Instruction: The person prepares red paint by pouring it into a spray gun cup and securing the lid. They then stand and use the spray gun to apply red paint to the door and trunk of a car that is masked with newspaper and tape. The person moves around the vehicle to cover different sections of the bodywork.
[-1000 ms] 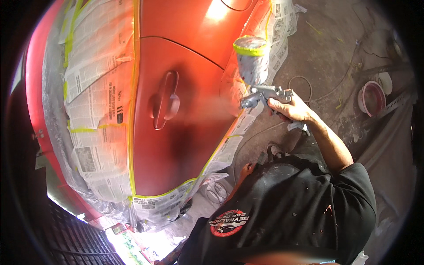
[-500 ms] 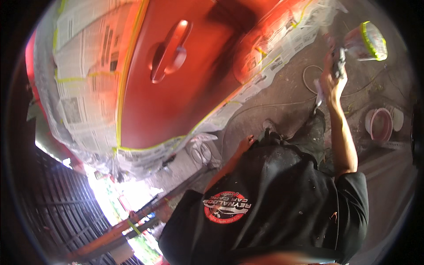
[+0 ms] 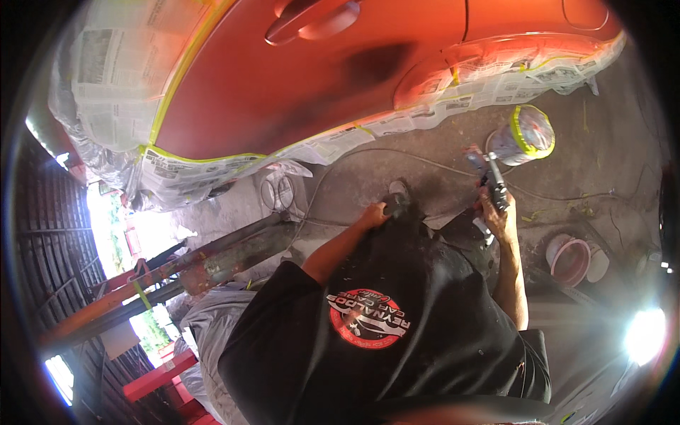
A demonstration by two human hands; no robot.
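Observation:
My right hand (image 3: 499,218) is wrapped round the grip of a spray gun (image 3: 494,185), held out ahead of me to the right. The gun's round cup (image 3: 504,145) has a covered top edged with yellow tape. Close to my body, my left hand (image 3: 374,215) has its fingers curled; a dark bit shows at them, and what it is I cannot make out. Beyond both hands stands a red car door panel (image 3: 283,99) with a handle (image 3: 312,20). Newspaper (image 3: 322,150) and yellow tape mask its edges. The gun is apart from the panel.
A hose (image 3: 432,164) curves over the concrete floor. At right stand a pinkish bucket (image 3: 569,261) and a bright lamp (image 3: 646,336). Left of me are an orange beam (image 3: 92,312), a thick post (image 3: 234,262) and grey sheeting (image 3: 219,319).
The view has shifted, so the panel sits higher in the picture. My right hand and the spray gun have come lower and nearer to my body. The lamp has come into view.

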